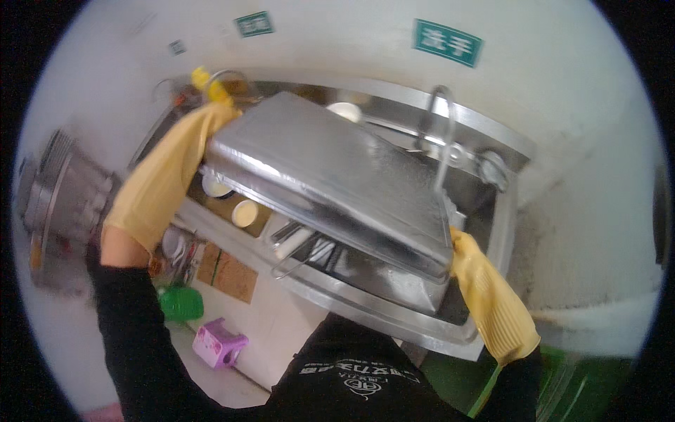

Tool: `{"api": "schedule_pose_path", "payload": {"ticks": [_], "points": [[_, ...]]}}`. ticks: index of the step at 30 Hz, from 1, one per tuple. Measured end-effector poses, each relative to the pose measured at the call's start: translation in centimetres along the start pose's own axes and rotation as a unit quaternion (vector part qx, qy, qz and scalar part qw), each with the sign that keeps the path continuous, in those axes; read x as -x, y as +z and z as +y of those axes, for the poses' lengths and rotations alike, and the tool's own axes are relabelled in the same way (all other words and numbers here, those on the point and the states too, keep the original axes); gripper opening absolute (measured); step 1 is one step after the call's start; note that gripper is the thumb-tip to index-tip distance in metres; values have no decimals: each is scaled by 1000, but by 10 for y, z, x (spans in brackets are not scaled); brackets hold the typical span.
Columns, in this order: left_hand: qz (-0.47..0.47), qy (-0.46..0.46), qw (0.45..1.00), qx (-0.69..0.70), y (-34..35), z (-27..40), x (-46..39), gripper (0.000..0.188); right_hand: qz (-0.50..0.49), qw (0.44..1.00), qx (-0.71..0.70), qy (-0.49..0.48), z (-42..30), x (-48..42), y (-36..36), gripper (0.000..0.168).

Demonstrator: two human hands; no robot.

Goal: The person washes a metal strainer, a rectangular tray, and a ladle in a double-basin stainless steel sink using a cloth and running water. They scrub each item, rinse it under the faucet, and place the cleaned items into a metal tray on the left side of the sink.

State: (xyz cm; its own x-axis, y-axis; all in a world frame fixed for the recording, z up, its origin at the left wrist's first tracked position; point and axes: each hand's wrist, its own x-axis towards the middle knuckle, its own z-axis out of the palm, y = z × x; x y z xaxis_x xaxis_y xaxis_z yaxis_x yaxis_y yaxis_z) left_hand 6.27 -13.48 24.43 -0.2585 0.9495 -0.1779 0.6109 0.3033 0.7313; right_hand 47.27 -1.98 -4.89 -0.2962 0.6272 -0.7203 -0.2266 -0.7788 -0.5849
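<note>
A large rectangular stainless steel pan [337,153] is tilted over a stainless steel sink [422,337], its flat bottom facing up towards me. Both my hands wear pale yellow rubber gloves. My left hand [219,116] grips the pan's left end, its fingers largely hidden or blurred. At the lower right corner, my right hand [464,250] has hold of the pan's edge. Beneath the pan, partly covered, another metal pan [390,279] lies in the sink basin. A wire-handled utensil [298,256] rests near the front rim.
A curved faucet [448,132] rises behind the pan's right side. Pale round containers [245,213] sit in the left basin. A blurred bright yellow item [211,84] is beside another faucet [227,74]. A purple stool [219,344] and a green container [182,304] stand below left.
</note>
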Motion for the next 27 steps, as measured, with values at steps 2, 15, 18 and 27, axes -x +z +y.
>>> {"api": "schedule_pose_path", "payload": {"ticks": [2,15,18,27], "points": [[48,9,996,-79,-31,17,40,45,-91,995,-23,16,13,-18,39,34],[394,-16,812,-429,-229,1,213,51,-248,969,-7,5,60,-16,281,35],[428,-18,759,-491,-276,-39,167,53,-252,967,39,-17,80,-32,273,32],[437,34,726,-529,-240,-306,110,45,-14,928,345,-137,114,2,185,39]]}}
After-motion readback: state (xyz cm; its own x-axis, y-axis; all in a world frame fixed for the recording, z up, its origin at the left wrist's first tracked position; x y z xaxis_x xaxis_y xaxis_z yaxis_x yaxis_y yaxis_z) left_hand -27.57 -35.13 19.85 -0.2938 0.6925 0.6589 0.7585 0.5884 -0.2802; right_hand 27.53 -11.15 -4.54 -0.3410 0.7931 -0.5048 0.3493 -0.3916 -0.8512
